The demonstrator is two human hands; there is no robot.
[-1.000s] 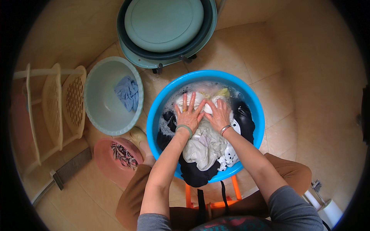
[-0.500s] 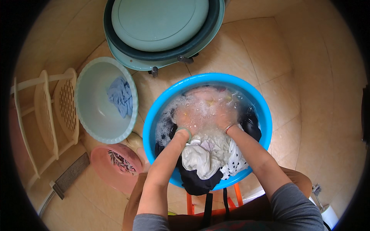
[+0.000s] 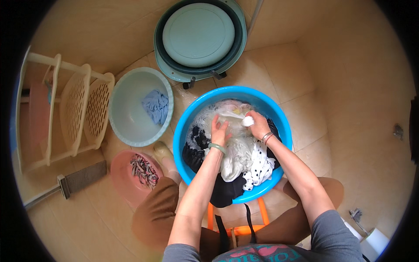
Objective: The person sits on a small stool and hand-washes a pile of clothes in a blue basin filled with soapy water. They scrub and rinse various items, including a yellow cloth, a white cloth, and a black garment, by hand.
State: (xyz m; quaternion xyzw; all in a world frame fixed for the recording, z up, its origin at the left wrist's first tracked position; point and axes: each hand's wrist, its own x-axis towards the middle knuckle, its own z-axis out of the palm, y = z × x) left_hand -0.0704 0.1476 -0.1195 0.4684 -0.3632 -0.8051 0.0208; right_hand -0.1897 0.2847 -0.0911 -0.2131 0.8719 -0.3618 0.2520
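A small white bar of soap [image 3: 247, 121] is clasped in the right hand [image 3: 258, 125] over the blue basin [image 3: 279, 122]. The pale wet cloth [image 3: 235, 144], just beside and under this grasp, is pressed down by the left hand [image 3: 219, 133] with spread fingers, nothing being gripped.

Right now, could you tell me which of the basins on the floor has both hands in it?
The bright blue basin, full of suds and wet clothes. The pale green basin holds only a blue cloth.

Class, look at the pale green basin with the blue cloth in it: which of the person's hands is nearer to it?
Left. The left hand presses on the laundry on the basin's side; the right hand lies farther away, beyond the left.
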